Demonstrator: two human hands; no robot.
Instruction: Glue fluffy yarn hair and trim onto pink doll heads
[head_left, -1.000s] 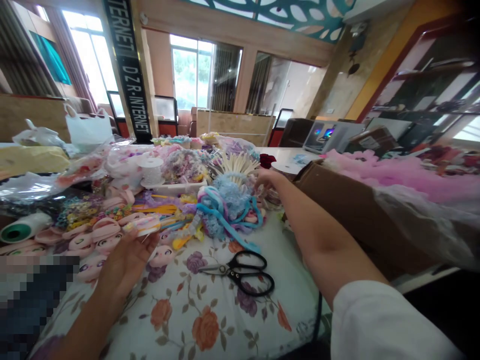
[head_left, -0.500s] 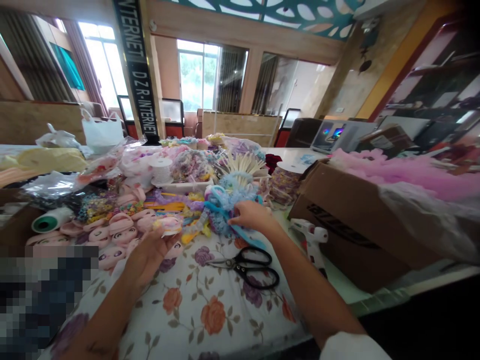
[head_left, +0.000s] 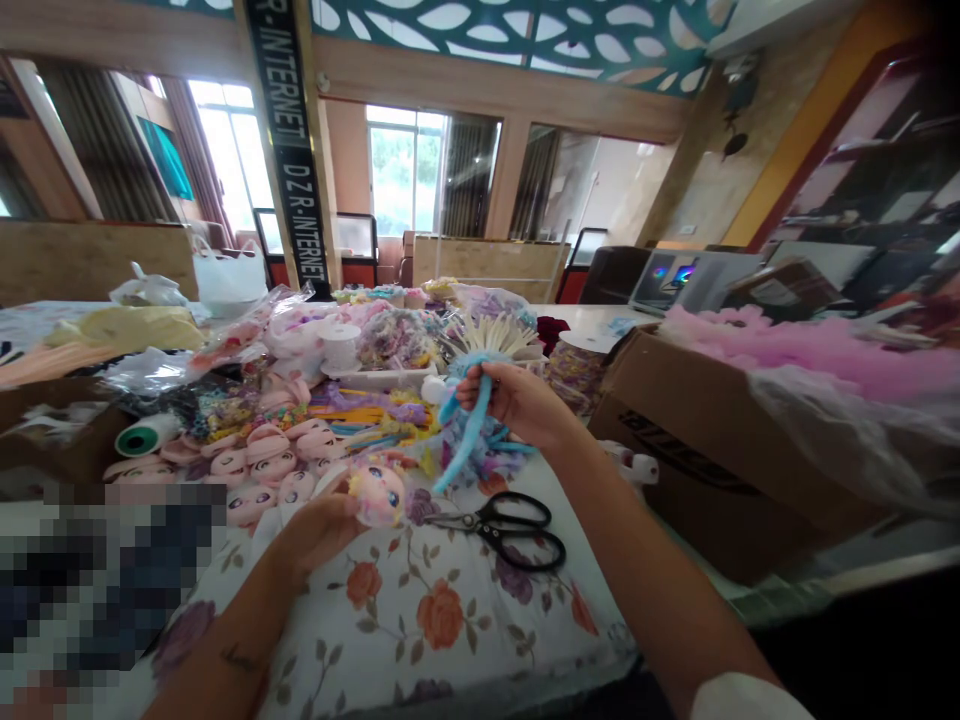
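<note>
My left hand is closed on a small doll face with painted eyes and a pale yellow and pink trim round it. The face is turned up and toward the right. My right hand pinches a light-blue fuzzy chenille stem, which hangs down to the left from the fingers. Behind and below that hand lies a bunch of blue and purple frilly trim. Black-handled scissors lie on the flowered cloth between my forearms, blades pointing left.
Several loose doll faces lie to the left beside a thread cone. Ribbon and trim fill a white tray at the back. A cardboard box with pink tulle stands on the right, partly hiding a white glue gun.
My right hand has risen from the blue trim, lifting the chenille stem. My left hand has moved right, bringing the doll face closer to the scissors and turning its painted side into view.
</note>
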